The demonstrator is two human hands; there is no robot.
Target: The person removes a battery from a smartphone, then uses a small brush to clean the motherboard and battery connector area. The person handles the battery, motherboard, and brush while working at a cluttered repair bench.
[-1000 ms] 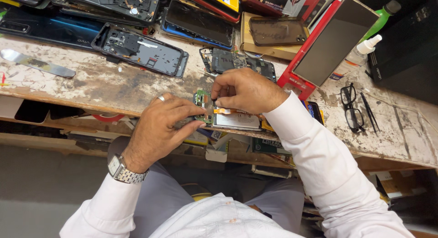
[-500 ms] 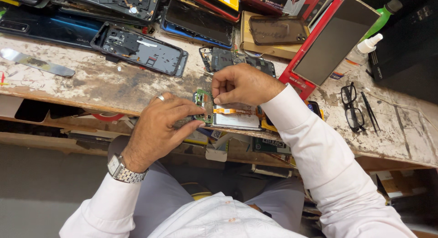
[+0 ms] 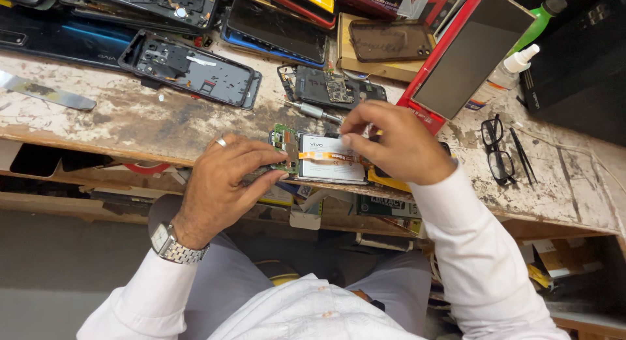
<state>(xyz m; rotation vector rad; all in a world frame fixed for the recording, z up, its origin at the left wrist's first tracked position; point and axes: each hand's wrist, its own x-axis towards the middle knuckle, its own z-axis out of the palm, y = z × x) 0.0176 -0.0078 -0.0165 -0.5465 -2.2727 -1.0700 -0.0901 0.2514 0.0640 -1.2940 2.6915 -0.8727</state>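
At the near edge of the worn table [image 3: 117, 121], an opened phone [image 3: 323, 159] lies flat with its back cover removed, exposing a white battery [image 3: 332, 164] and a green circuit board [image 3: 285, 144] at its left end. The left hand [image 3: 225, 180] rests palm down on the left end of the phone, fingers closed against the board area and the phone's near edge; a ring sits on one finger and a metal wristwatch [image 3: 171, 243] on the wrist. The right hand [image 3: 394, 144] hovers over the right end of the phone, thumb and forefinger pinched narrow at an orange flex strip [image 3: 326, 155] that crosses the battery. Whether the fingertips actually grip the strip cannot be told. Just beyond the phone lies a screwdriver [image 3: 313, 110], and behind it a dismantled phone frame [image 3: 329, 89]. A second black phone shell [image 3: 189, 69] lies further left. Black eyeglasses [image 3: 497, 151] and tweezers [image 3: 523, 156] lie to the right, well apart from the hands.
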